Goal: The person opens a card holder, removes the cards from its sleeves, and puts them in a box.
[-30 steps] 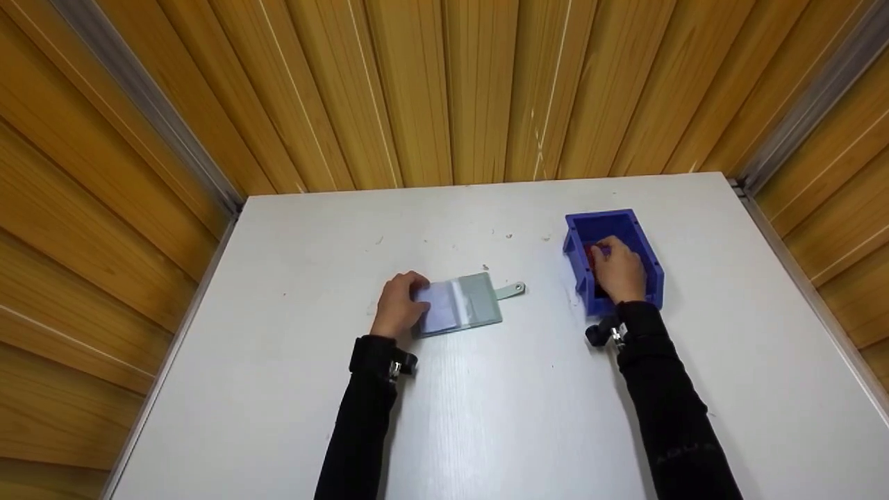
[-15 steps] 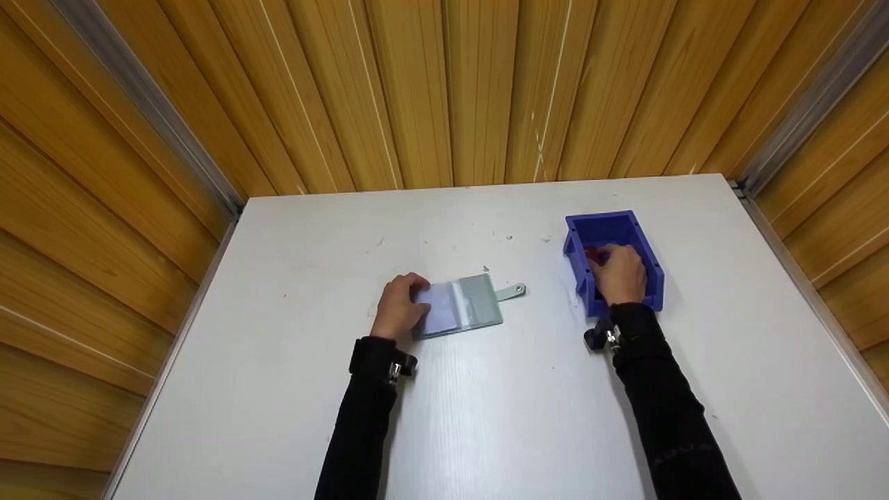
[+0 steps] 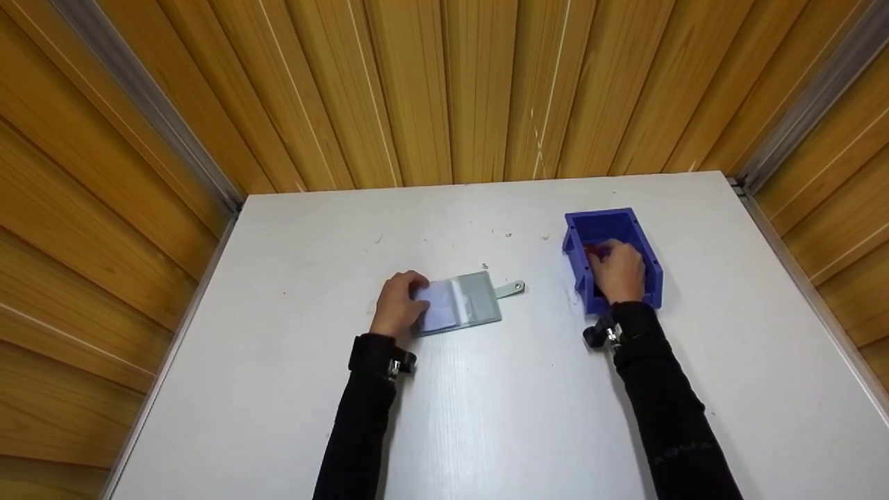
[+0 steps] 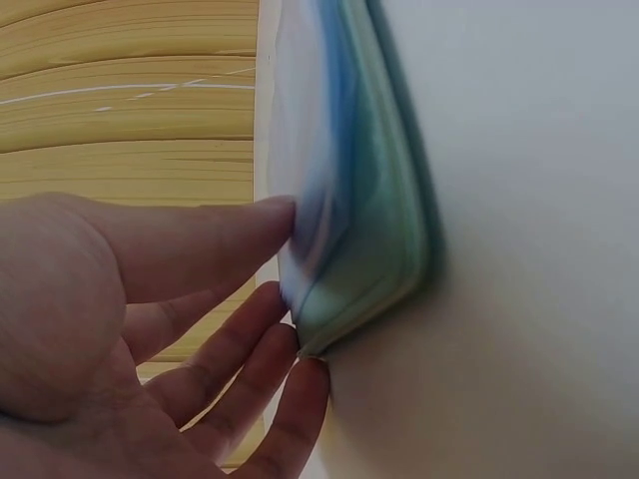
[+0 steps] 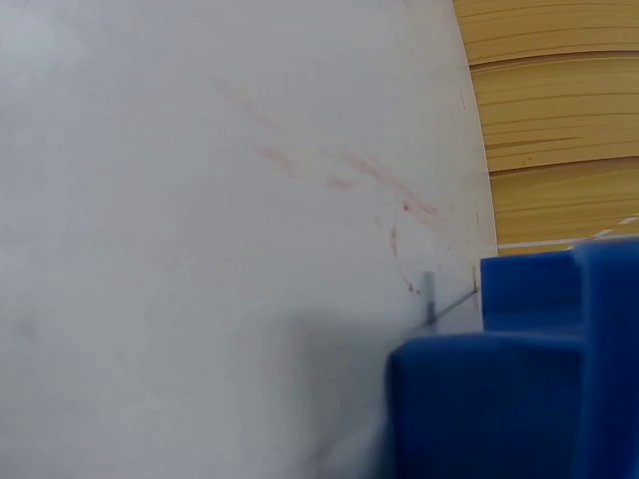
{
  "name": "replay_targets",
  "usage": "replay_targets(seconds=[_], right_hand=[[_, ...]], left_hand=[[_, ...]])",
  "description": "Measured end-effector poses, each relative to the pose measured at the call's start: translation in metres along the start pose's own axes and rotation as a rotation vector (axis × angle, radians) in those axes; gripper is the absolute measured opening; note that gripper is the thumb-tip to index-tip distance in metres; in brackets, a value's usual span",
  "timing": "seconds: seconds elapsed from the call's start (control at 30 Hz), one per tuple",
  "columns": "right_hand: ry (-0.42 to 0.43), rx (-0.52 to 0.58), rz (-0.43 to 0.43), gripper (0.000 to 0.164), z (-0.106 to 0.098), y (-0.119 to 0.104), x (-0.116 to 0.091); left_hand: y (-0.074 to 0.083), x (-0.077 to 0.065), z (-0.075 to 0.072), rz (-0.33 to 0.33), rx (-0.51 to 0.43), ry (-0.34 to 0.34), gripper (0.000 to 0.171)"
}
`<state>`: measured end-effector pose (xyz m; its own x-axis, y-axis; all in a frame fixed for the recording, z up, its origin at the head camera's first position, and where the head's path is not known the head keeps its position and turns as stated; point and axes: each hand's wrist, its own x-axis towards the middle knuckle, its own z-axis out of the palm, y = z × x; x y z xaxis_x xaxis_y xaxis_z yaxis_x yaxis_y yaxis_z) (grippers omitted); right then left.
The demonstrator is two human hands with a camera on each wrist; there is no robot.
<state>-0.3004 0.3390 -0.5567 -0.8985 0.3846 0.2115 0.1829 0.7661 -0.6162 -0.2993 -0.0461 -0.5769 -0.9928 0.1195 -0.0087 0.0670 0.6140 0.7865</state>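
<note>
A pale green card holder (image 3: 481, 298) lies open on the white table, its clear sleeves on the left and a snap strap pointing right. My left hand (image 3: 399, 304) pinches its left edge. In the left wrist view, the thumb (image 4: 210, 244) presses on the clear sleeves while the other fingers meet the outer edge. My right hand (image 3: 620, 271) reaches down into a blue plastic bin (image 3: 653, 267), its fingers bent beside a small red thing (image 3: 592, 251). The fingertips are hidden there, so a grip on it cannot be made out. The right wrist view shows only the bin's wall (image 5: 489, 409).
Small scraps (image 3: 508, 235) and faint marks dot the white table (image 3: 486, 410) behind the card holder. Yellow wood-patterned panels (image 3: 479, 90) wall off the back and both sides.
My right hand has shifted slightly inside the bin, and the red thing's visible part beside it has changed a little. The left hand and the card holder stay put.
</note>
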Motion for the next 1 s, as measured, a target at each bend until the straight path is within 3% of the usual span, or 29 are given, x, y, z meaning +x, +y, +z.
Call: replay_targets(seconds=[0.33, 0.43, 0.57, 0.67, 0.8, 0.9, 1.0], right_hand=[[0.05, 0.117, 0.021, 0.031, -0.001, -0.004, 0.003], [0.097, 0.163, -0.037, 0.03, -0.003, -0.017, 0.002], [0.122, 0.233, -0.206, 0.024, 0.001, -0.046, -0.004], [0.009, 0.244, -0.339, 0.021, 0.012, -0.069, -0.015], [-0.31, 0.195, -0.452, 0.027, 0.034, -0.084, -0.03], [-0.499, 0.146, -0.459, 0.036, 0.051, -0.081, -0.039], [-0.579, 0.077, -0.433, 0.049, 0.063, -0.074, -0.045]], left_hand=[[-0.003, -0.003, -0.001, 0.031, 0.008, -0.003, 0.034], [-0.002, -0.002, -0.001, 0.04, 0.011, -0.004, 0.034], [-0.001, 0.0, -0.001, 0.029, 0.008, -0.008, 0.033], [-0.002, 0.0, -0.001, 0.024, 0.004, -0.01, 0.033], [-0.004, -0.002, -0.001, 0.023, -0.01, -0.009, 0.033], [-0.005, -0.004, -0.001, 0.027, -0.012, -0.014, 0.033], [-0.004, -0.005, -0.001, 0.026, -0.015, -0.022, 0.033]])
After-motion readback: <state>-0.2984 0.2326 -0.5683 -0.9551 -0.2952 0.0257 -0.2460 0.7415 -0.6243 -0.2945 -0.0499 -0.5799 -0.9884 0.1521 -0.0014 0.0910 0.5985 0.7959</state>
